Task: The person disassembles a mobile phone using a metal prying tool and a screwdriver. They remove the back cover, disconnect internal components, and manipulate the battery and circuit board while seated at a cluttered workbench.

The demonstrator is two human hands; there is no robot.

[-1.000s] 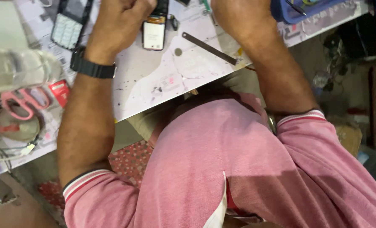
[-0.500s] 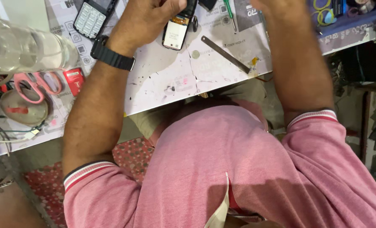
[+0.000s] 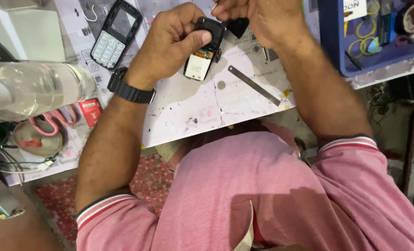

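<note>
While left hand (image 3: 169, 44) grips phone (image 3: 202, 56), bench edge (image 3: 207, 132) near

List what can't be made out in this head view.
- Tool in the right hand: cut off by the top edge.
- Opened phone: upper part hidden by the left hand.
- Blue tray: its small contents are blurred.
- Clear bottle: cut off by the left edge.

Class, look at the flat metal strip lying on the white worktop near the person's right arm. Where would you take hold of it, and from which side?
The metal strip lies flat and slanted on the worktop, so there is probably no gap beneath it. Pinch across its narrow width near the lower end by the table edge, coming from above. That end lies clear of the right hand and the opened phone in the left hand.
</note>
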